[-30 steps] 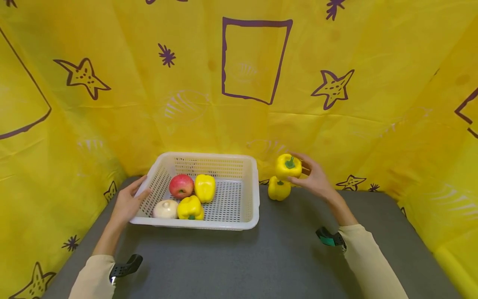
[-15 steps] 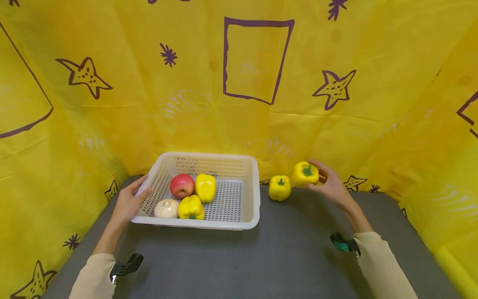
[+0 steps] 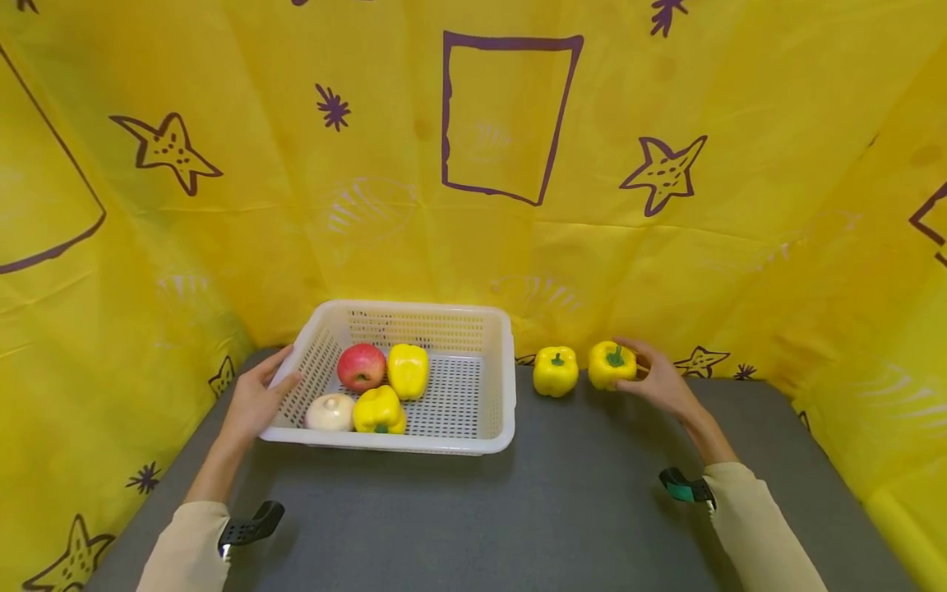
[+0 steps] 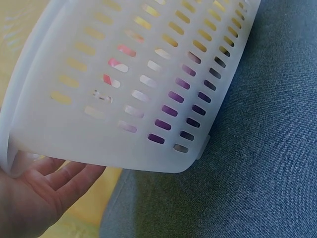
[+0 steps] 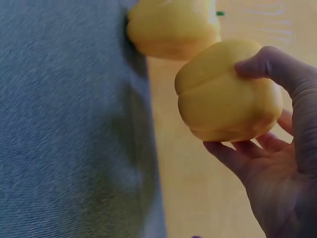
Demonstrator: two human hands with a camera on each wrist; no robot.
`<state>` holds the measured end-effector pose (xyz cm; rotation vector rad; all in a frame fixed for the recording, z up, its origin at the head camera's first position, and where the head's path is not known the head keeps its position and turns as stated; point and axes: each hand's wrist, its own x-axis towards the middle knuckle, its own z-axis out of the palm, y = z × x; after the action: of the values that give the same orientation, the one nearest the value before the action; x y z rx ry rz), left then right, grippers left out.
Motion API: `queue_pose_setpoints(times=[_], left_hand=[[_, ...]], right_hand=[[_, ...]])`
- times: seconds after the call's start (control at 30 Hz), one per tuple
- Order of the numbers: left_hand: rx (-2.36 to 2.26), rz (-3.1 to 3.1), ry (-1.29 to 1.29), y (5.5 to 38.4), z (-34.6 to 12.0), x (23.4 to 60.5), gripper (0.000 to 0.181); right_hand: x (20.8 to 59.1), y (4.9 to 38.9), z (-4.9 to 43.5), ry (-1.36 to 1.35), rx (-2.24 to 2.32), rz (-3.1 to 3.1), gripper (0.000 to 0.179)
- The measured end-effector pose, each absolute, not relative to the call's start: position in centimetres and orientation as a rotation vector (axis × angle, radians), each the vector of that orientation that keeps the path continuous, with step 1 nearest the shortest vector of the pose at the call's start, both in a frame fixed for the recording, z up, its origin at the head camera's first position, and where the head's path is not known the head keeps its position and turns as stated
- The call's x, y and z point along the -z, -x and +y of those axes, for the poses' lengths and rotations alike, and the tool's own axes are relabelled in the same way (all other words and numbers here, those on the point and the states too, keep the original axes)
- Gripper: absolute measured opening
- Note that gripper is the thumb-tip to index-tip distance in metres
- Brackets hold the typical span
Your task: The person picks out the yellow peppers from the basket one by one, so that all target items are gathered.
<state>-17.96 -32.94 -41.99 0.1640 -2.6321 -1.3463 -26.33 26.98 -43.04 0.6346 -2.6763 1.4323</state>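
Note:
My right hand [image 3: 658, 380] holds a yellow bell pepper [image 3: 608, 368] by its side, close over the table's back part. In the right wrist view the thumb presses one side of this pepper [image 5: 223, 94] and the fingers support the other. A second yellow bell pepper [image 3: 555, 374] stands upright just left of it, its green stem up. My left hand [image 3: 255, 403] grips the left rim of a white plastic basket [image 3: 414, 444], the thumb over the rim. In the left wrist view several fingers [image 4: 74, 181] lie along the basket's outer side.
In the basket are a red apple [image 3: 362, 367], a pale onion [image 3: 330, 413] and two yellow bell peppers, one at the back [image 3: 408, 374] and one in front [image 3: 380, 411]. The grey table [image 3: 473, 518] ends at a yellow patterned cloth [image 3: 510, 247] behind and at the sides.
My right hand has carried the yellow pepper rightward and down, from over the standing pepper to a spot beside it. The left hand and the basket stay put.

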Motion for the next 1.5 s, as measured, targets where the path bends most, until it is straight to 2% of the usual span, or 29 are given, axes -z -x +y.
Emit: queue_pose_setpoints(times=[0.63, 0.87, 1.17, 1.5], left_hand=[[1.397, -2.619, -0.171, 18.1, -32.7, 41.9, 0.058], [1.382, -2.625, -0.18, 18.0, -32.8, 41.8, 0.057], [1.368, -2.626, -0.172, 17.9, -32.9, 41.9, 0.057], [1.353, -2.625, -0.175, 18.0, -33.0, 42.1, 0.057]], right_hand=[[45.9, 26.8, 28.1, -0.589, -1.431, -2.804, 0.07], [45.7, 26.7, 28.2, -0.578, -1.413, -2.86, 0.073], [45.2, 26.6, 28.6, -0.508, -1.461, -2.887, 0.09], [42.9, 26.4, 28.9, -0.562, -1.428, -2.86, 0.089]])
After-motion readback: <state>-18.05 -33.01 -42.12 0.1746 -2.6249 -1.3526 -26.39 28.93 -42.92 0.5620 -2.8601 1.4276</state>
